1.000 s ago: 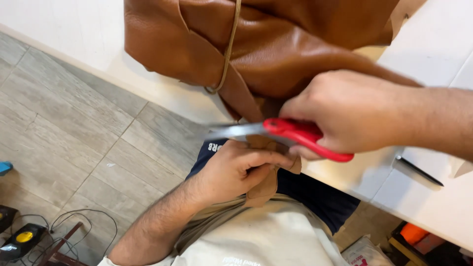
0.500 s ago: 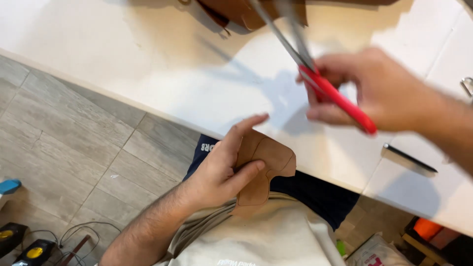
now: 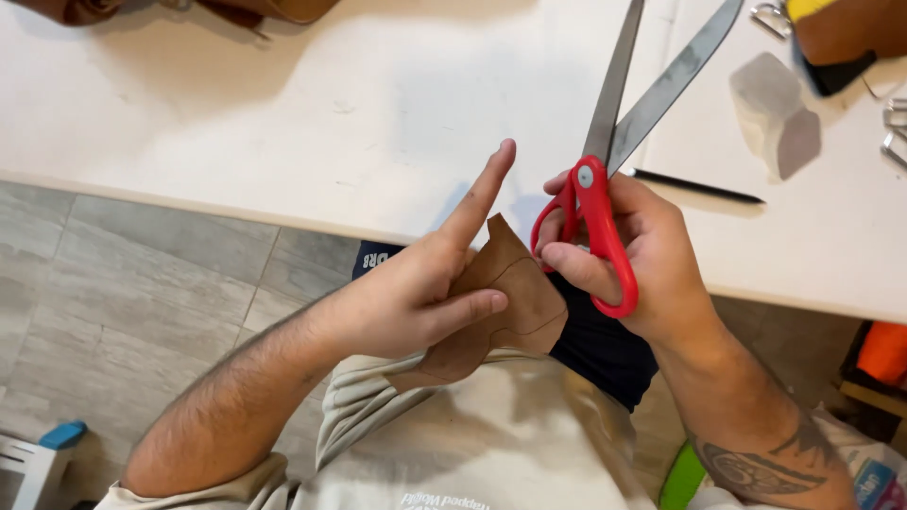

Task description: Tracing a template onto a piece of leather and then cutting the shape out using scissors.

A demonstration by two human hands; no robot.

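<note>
My left hand [image 3: 416,293] holds a small cut piece of brown leather [image 3: 510,307] over my lap, thumb and fingers pinching it, index finger pointing up toward the table edge. My right hand [image 3: 633,264] grips red-handled scissors [image 3: 595,222]; their long steel blades are spread apart and point away over the white table [image 3: 359,113]. The scissor handles sit just right of the leather piece, almost touching its upper edge.
A large brown leather hide [image 3: 189,9] lies at the table's far left edge. A grey stone block [image 3: 777,113], a thin black tool [image 3: 694,187] and metal hardware [image 3: 893,132] rest on the right. Grey tile floor [image 3: 113,283] lies below, an orange object [image 3: 883,349] at right.
The view dropped away from the big hide. My right hand swung the scissors from level to blades pointing away and came close beside the leather piece. My left hand stayed on the piece.
</note>
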